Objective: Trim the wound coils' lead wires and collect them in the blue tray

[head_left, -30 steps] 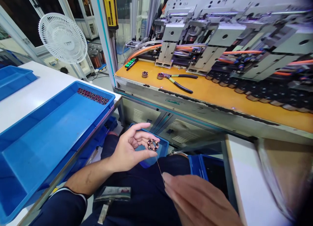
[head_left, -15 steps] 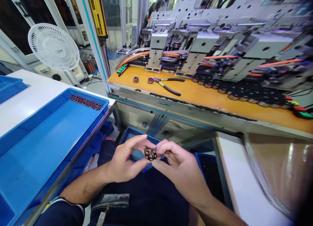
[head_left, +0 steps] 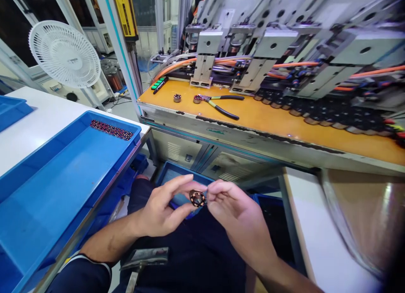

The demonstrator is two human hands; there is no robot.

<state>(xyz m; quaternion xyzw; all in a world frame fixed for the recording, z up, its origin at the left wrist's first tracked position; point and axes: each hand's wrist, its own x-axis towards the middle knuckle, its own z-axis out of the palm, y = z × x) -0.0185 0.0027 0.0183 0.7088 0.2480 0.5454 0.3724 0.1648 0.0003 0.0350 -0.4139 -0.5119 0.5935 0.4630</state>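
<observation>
Copper-wound ring [head_left: 193, 196] held over the lap.
The left hand [head_left: 163, 208] pinches it between thumb and fingers; the right hand [head_left: 237, 210] curls beside it, fingertips bunched, their hold unclear. Beyond, pliers [head_left: 212, 102] lie on the worktop [head_left: 259, 120].

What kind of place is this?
Likely a factory floor, perhaps a motor-parts station: a metal machine with orange hoses, a blue tray holding rows of small parts, and a copper-wound ring in the left hand.
</observation>
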